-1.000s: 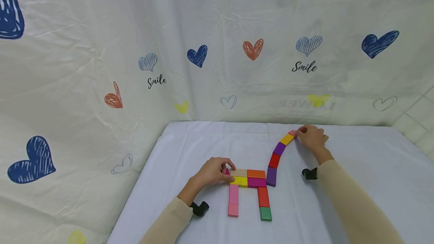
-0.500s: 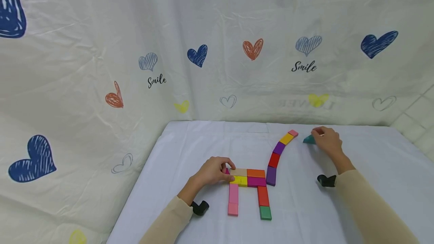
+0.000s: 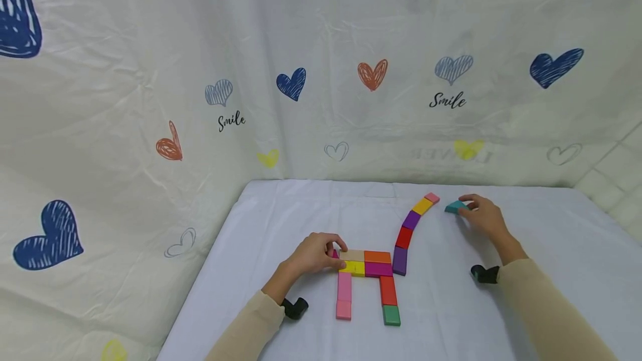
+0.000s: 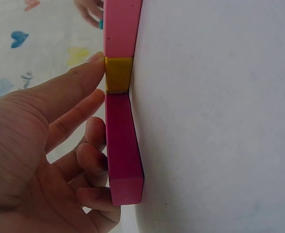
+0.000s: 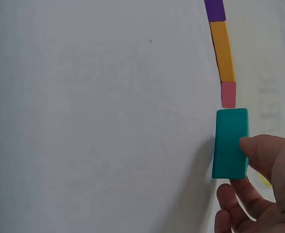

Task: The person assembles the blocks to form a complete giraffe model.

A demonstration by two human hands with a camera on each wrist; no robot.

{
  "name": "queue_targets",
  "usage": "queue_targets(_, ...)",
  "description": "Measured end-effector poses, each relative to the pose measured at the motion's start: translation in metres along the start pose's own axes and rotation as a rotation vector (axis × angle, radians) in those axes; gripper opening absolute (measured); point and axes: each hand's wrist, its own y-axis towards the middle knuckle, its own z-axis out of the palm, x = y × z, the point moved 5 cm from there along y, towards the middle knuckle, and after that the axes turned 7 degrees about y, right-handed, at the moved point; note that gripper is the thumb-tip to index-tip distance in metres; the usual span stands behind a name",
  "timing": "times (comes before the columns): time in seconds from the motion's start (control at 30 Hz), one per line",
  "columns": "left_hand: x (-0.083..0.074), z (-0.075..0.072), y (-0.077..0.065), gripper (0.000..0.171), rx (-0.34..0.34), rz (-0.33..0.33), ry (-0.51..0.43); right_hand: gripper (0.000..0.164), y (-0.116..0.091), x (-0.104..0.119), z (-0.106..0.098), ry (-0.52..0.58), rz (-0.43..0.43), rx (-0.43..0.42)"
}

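My left hand point(image 3: 313, 255) rests at the left end of a flat figure of coloured blocks. In the left wrist view, its thumb touches the yellow block point(image 4: 119, 75) and bent fingers lie along the magenta block point(image 4: 123, 141). In the head view the hand partly hides the magenta block, beside the beige block point(image 3: 352, 255). My right hand point(image 3: 486, 216) pinches a teal block point(image 5: 231, 143) between thumb and fingers. That block is held just past the small pink block point(image 5: 228, 94) ending the curved row, with a gap between them.
The curved row continues through an orange-yellow block point(image 3: 422, 206), a red block point(image 3: 404, 237) and purple ones. Pink blocks point(image 3: 344, 286) and red and green point(image 3: 392, 315) blocks extend toward me. A white cloth point(image 3: 281, 210) covers the table; a heart-printed curtain point(image 3: 321, 116) hangs behind.
My right hand has drawn away rightward from the row's pink end block, with the teal block now showing in its fingers and turned slightly. The left hand has stayed in place.
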Motion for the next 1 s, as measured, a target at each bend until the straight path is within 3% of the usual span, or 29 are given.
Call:
queue_targets(0.53, 0.001, 0.002, 0.000, 0.030, -0.005, 0.002, -0.010, 0.047, 0.003, 0.011, 0.011, 0.013, -0.005, -0.033)
queue_targets(1.0, 0.000, 0.001, 0.000, 0.030, -0.007, 0.012, -0.010, 0.047, 0.012, 0.008, 0.015, 0.024, 0.009, -0.041)
